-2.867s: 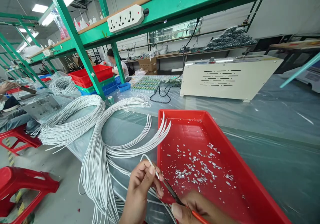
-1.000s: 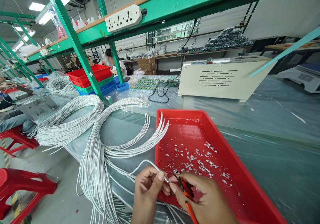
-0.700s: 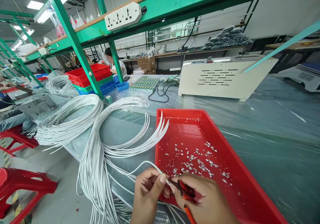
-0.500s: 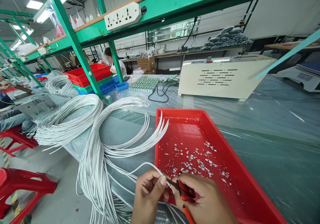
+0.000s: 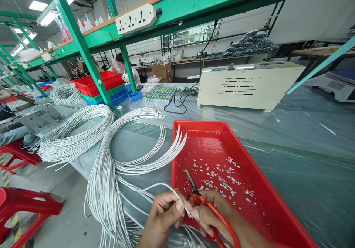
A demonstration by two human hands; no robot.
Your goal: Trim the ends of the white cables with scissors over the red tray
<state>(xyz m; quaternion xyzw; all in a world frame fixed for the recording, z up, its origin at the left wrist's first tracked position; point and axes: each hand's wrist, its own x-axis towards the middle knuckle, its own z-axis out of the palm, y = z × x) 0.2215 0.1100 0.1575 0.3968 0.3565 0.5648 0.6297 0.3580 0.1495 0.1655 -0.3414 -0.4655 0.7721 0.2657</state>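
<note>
Between the thumb and fingers of my left hand (image 5: 165,213), a white cable (image 5: 163,184) is pinched close to its end. My right hand (image 5: 215,209) is closed around orange-handled scissors (image 5: 224,221), whose dark narrow blades point up and away over the red tray (image 5: 206,144). Its thumb and a fingertip also touch the cable's end, which looks frayed or stripped; fine detail is too small to tell. Small pale scraps (image 5: 222,181) are scattered on the tray's bottom. To the left, a thick bundle of white cables (image 5: 101,177) hangs over the table edge.
A second cable coil (image 5: 80,129) lies farther left. Behind the tray stands a beige machine (image 5: 244,87). A green shelf frame (image 5: 80,48) carries a power strip (image 5: 135,19). Red stools (image 5: 27,207) stand on the floor at left, and a person (image 5: 133,74) sits at the back.
The scissors have swung away from the cable, their blades now pointing up over the tray. My right fingertips have come onto the cable's end, while my left hand keeps its pinch.
</note>
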